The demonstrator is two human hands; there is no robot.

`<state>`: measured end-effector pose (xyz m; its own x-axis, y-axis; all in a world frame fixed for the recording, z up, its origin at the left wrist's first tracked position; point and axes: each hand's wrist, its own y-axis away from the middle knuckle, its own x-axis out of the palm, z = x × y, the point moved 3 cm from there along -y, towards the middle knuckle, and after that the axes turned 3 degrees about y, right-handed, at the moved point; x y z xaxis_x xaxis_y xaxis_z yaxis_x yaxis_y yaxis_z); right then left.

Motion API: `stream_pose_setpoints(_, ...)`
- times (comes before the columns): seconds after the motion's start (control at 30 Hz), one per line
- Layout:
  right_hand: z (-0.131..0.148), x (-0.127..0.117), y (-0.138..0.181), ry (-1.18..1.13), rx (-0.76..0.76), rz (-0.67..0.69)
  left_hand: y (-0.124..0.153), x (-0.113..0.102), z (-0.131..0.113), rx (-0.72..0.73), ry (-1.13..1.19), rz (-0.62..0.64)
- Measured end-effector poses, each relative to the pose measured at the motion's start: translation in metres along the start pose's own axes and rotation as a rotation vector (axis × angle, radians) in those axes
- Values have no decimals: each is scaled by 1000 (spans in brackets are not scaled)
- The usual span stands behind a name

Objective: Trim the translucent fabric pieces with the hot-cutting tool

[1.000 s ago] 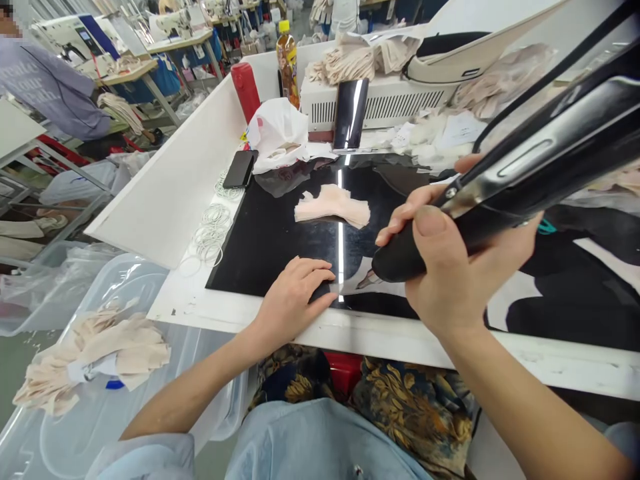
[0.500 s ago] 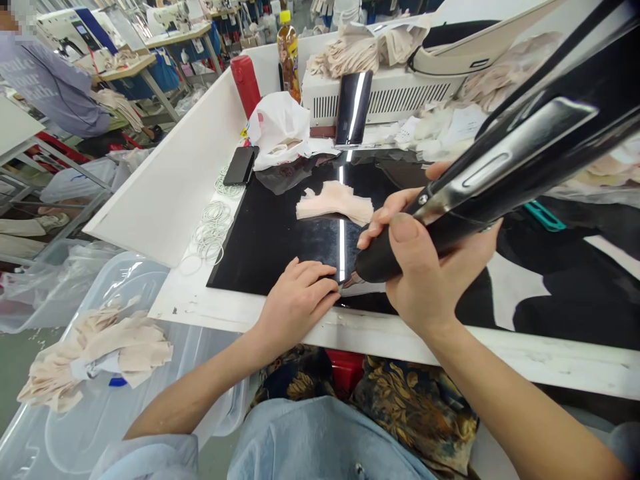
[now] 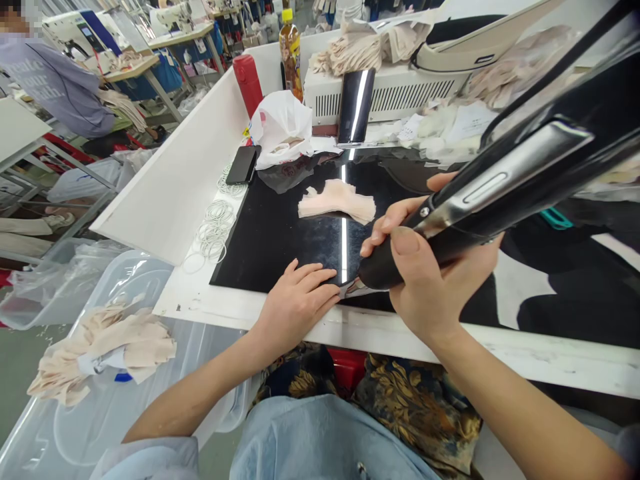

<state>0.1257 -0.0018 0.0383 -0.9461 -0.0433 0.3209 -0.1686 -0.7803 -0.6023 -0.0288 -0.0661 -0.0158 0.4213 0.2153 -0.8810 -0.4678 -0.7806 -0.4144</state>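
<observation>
My right hand (image 3: 425, 267) is wrapped round the black handle of a large black and silver lever tool (image 3: 510, 173) that slants up to the right. Its rounded end sits just above the glossy black work board (image 3: 280, 233). My left hand (image 3: 297, 300) lies flat, fingers stretched, on the board's near edge, its fingertips touching a small pale piece (image 3: 353, 288) under the handle's tip. A folded stack of beige stockings (image 3: 336, 200) lies farther back on the board.
White rubber bands (image 3: 213, 230) and a black phone (image 3: 242, 165) lie left of the board. A white bag (image 3: 283, 127), red flask (image 3: 248, 77), drink bottle (image 3: 291, 50) and white machine box (image 3: 395, 100) stand behind. A clear bin (image 3: 100, 373) with stockings sits lower left. A person (image 3: 55, 80) works far left.
My right hand has brought the tool's handle down and left, toward my left hand's fingertips. The left hand has stayed on the board's edge.
</observation>
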Motion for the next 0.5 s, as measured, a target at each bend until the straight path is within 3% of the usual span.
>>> stream_pose_setpoints(0.5, 2, 3, 1, 58, 31, -45, 15, 0, -2, 72, -31, -18)
